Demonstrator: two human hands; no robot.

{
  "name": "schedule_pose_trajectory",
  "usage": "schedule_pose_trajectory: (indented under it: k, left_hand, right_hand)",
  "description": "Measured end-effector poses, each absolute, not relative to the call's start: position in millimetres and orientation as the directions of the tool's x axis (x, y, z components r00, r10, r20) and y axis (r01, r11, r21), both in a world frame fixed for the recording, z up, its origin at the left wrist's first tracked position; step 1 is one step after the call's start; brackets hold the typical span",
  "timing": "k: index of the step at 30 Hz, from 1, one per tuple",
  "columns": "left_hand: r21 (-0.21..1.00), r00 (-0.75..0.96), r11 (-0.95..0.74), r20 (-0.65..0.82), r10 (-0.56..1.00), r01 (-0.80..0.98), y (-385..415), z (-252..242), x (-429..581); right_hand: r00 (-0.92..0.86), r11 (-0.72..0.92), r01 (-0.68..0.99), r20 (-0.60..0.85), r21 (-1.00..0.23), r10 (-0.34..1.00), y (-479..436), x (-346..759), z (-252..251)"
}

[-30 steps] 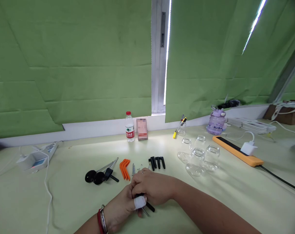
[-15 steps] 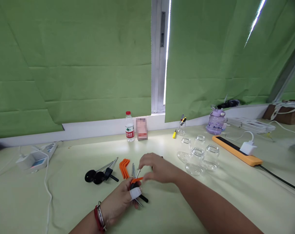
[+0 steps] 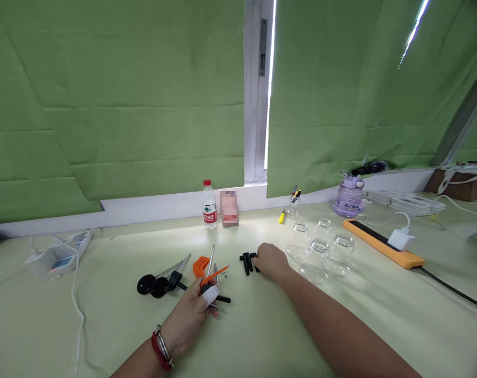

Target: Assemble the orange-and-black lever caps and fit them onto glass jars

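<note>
My left hand (image 3: 191, 315), a white wrap on its thumb, is closed around a partly assembled crank mechanism. From the grip stick out an orange crank arm (image 3: 218, 273), a thin metal rod (image 3: 211, 260) and a black stem (image 3: 223, 299); the fingers hide the middle of the assembly. Farther right, my right hand (image 3: 273, 261) reaches down to a small group of black handles (image 3: 246, 262), its fingertips closed on the rightmost one. Left of the held assembly lie more orange crank arms (image 3: 200, 266) and black round-ended parts with metal rods (image 3: 159, 287).
Several clear glass jars (image 3: 319, 260) stand right of my right hand. Behind are a water bottle (image 3: 210, 212), a pixelated pink card (image 3: 229, 209) and a yellow-handled tool (image 3: 282, 216). An orange power strip (image 3: 380, 245) lies right, a white one (image 3: 67, 257) left.
My right hand has left the orange crank arm and moved right to the black handles, which are now uncovered. My left hand has shifted slightly up and left with the assembly.
</note>
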State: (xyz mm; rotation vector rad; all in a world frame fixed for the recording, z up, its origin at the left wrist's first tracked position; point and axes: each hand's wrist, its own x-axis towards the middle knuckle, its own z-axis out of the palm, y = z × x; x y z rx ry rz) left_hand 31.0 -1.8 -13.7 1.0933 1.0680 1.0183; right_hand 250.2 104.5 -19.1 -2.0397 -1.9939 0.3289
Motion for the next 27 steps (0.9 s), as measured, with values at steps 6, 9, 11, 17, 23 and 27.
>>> schedule_pose_trajectory:
  k: [6, 9, 11, 17, 23, 27]
  left_hand:
    - [0.981, 0.138, 0.141, -0.123, 0.983, -0.136, -1, -10, 31]
    - [0.978, 0.139, 0.135, -0.114, 0.984, -0.156, 0, -11, 30]
    - [0.977, 0.140, 0.138, -0.115, 0.983, -0.161, 1, -11, 29]
    - [0.975, 0.096, 0.145, -0.130, 0.987, -0.167, 2, -11, 26]
    - [0.977, 0.051, 0.100, -0.092, 0.994, -0.190, 5, -12, 23]
    - [0.973, 0.050, 0.098, -0.090, 0.995, -0.211, 5, -10, 23]
  right_hand:
    - [0.063, -0.057, 0.949, 0.008, -0.311, 0.998, 103, 248, -18]
    - [0.068, -0.063, 0.947, 0.005, -0.315, 0.998, 103, 248, -18]
    - [0.072, -0.067, 0.944, 0.004, -0.322, 0.997, 104, 248, -18]
    - [-0.010, 0.015, 0.919, 0.016, -0.394, 1.000, 103, 253, -10]
    - [-0.337, 0.309, 0.791, 0.045, -0.528, 0.941, 82, 243, 8]
    - [-0.563, 0.478, 0.662, 0.038, -0.577, 0.826, 66, 229, 7]
